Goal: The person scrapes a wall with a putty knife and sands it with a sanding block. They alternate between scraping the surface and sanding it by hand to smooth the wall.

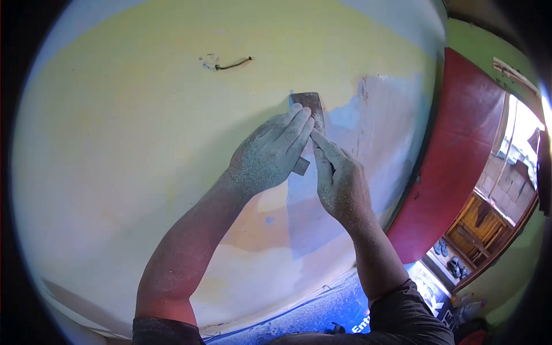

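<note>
A dark, flat rectangular block (313, 102), which looks like a sanding block, lies against the painted wall (144, 115). Pale dust coats my left hand (270, 146), whose fingers press flat over the block's face. My right hand (339, 175) has its fingers together, with the tips against the block's right edge near the left fingertips. Below the left palm, a small grey end (301, 166) sticks out; my hands hide most of the middle. Blue and peach patches show through the wall's yellow and white paint around the block.
A short dark wire (234, 64) pokes from the wall above left. At right stands a red door panel (454, 149) beside an open doorway, with shoes (457, 267) outside. A dusty blue printed sheet (330, 313) covers the floor along the wall's foot.
</note>
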Motion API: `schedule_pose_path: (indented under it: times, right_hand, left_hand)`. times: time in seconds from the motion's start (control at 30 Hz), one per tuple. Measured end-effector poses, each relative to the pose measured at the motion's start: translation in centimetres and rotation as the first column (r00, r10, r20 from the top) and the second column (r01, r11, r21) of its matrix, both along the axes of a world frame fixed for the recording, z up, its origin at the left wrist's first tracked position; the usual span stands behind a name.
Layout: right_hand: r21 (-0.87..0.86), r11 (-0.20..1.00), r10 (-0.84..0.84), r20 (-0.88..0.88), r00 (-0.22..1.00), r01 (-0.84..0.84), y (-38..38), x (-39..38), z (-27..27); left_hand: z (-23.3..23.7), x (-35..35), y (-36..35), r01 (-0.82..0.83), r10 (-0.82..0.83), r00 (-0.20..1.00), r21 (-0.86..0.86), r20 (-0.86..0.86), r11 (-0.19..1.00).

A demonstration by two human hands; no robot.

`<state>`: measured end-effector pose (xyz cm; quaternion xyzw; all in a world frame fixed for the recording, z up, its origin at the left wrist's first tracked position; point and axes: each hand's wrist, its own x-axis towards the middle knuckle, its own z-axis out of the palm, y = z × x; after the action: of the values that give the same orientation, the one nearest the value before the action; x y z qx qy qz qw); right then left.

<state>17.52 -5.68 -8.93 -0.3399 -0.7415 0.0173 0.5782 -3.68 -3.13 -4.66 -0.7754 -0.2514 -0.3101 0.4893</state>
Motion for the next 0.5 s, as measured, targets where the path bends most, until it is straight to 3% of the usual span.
schedule_pose_path:
  times: [0.1, 0.23, 0.33, 0.5]
  right_hand:
    - [0.0, 1.0, -0.006, 0.012, 1.0, 0.006, -0.3, -0.2, -0.3]
    - [0.04, 0.999, -0.011, 0.022, 1.0, 0.01, 0.4, 0.1, 0.7]
    - [-0.027, 1.0, 0.013, 0.074, 0.997, -0.011, 0.3, 1.0, -0.3]
    - [-0.028, 0.999, 0.024, 0.098, 0.995, -0.021, -0.2, 1.4, 1.0]
  left_hand:
    - [-0.1, -0.3, -0.3, -0.024, 0.023, 0.998, -0.019, -0.06, 1.0]
    - [0.2, 0.5, -0.6, -0.05, 0.049, 0.999, 0.086, 0.009, 0.995]
    - [0.0, 0.3, -0.9, -0.064, 0.066, 0.997, 0.039, -0.049, 0.997]
    - [0.0, 0.7, -0.9, -0.111, 0.117, 0.993, 0.146, -0.03, 0.983]
